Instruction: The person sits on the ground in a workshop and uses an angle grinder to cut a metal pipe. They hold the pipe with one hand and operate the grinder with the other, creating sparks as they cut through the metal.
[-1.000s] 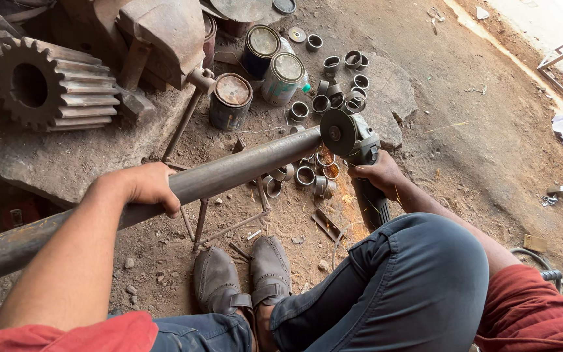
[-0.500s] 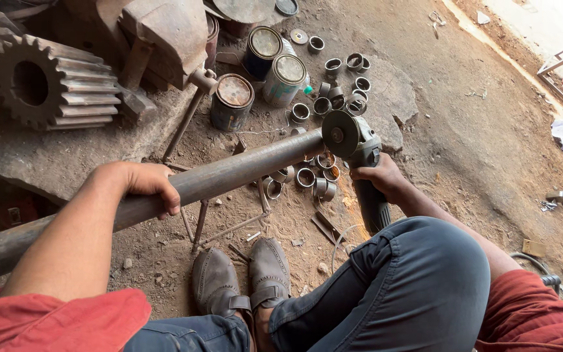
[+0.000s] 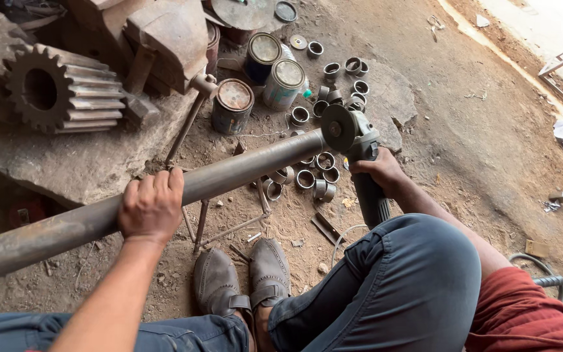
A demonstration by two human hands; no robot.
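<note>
Pipe work, seen from our head camera. We see a long, dull grey steel pipe (image 3: 164, 195) running from the lower left up toward the middle of the frame, raised above the dirt floor (image 3: 477, 150). Our left hand (image 3: 152, 207) wraps over the top of it, fingers curled closed around the pipe. Our right hand (image 3: 382, 171) is clenched around the dark body of a grey angle grinder (image 3: 358, 153); its round disc (image 3: 338, 128) meets the pipe's far end.

Just beyond and below that end we note a scatter of short cut metal rings (image 3: 320, 171) lying on the ground. Three dented paint tins (image 3: 260, 83) stand near them, farther up. A large rusty toothed gear (image 3: 60, 98) rests on a stone slab (image 3: 73, 163) at upper left, well apart from the grinder. Our two worn grey leather shoes (image 3: 242, 280) sit side by side under the pipe, with our knee in blue trousers (image 3: 405, 287) to the right.
</note>
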